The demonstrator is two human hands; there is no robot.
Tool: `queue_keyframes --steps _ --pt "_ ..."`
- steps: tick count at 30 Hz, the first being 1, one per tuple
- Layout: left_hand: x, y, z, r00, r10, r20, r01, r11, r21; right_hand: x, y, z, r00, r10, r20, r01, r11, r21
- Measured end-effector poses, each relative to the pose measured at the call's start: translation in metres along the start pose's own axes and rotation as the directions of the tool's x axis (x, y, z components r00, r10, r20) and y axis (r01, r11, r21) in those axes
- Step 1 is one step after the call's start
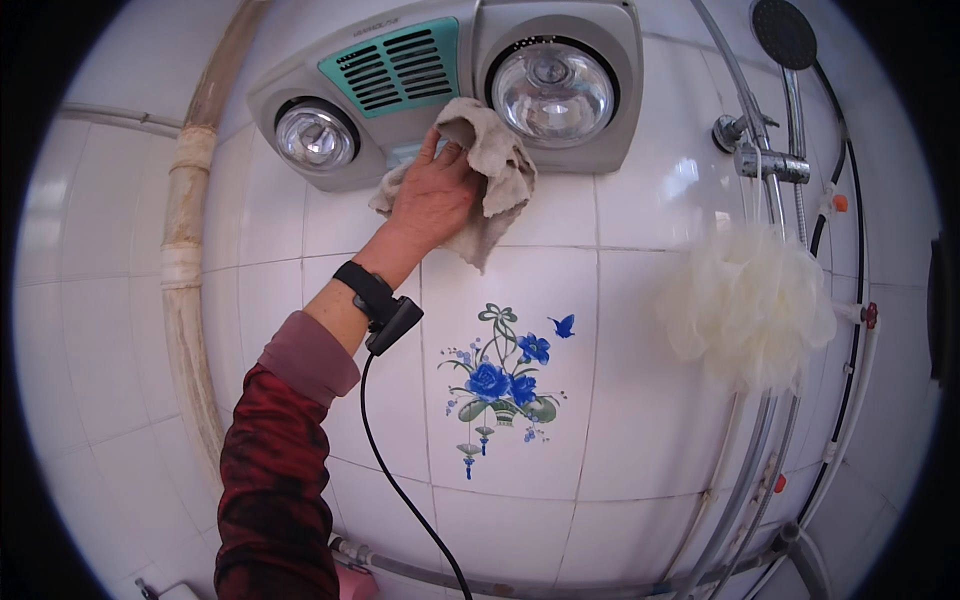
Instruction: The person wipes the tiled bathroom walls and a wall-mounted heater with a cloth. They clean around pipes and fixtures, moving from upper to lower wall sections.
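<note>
My left hand (439,196) holds a crumpled beige-grey cloth (510,176) against the lower middle of a wall-mounted bathroom heater lamp unit (553,15). The cloth drapes over the fingers and hangs below the unit's lower edge, hiding part of the casing. A green slatted grille (397,66) lies just above the hand. The larger round bulb (553,94) is to the right of the cloth, and the smaller-looking bulb (316,138) sits to the left. Around my left wrist is a black strap with a device (394,322), from which a black cable (381,450) runs down. My right hand is out of view.
A cream mesh bath puff (750,307) hangs at the right by the shower rail (769,199), below a dark shower head (784,34). A stained vertical pipe (184,217) stands at the left. Blue flowers decorate the wall tile (499,382). Pipes (480,577) run along the bottom.
</note>
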State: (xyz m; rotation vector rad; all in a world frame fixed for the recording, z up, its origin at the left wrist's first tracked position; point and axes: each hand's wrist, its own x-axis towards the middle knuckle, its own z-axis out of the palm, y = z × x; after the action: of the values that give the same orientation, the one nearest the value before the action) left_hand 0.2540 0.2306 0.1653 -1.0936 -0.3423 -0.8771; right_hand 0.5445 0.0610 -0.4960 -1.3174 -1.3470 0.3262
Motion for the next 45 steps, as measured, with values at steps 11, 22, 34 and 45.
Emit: queue_keyframes --steps 11,22,34,45 --pt "0.015 0.036 0.021 0.92 -0.389 -0.053 0.328 0.834 -0.443 0.005 -0.011 0.004 0.997 0.077 0.029 -0.079 0.994 0.076" --pt "-0.005 0.089 0.045 0.965 -0.262 -0.018 0.243 0.917 -0.316 -0.003 -0.02 -0.006 0.995 0.072 0.068 -0.076 0.995 0.066" --pt "-0.059 0.057 0.022 0.917 -0.252 0.31 0.36 0.858 -0.367 -0.008 -0.039 -0.011 0.997 0.037 0.064 -0.04 0.998 0.038" --pt "0.002 -0.025 0.002 0.973 -0.104 -0.206 0.085 0.991 -0.098 0.002 -0.059 -0.005 0.987 0.099 0.124 -0.101 0.995 0.009"
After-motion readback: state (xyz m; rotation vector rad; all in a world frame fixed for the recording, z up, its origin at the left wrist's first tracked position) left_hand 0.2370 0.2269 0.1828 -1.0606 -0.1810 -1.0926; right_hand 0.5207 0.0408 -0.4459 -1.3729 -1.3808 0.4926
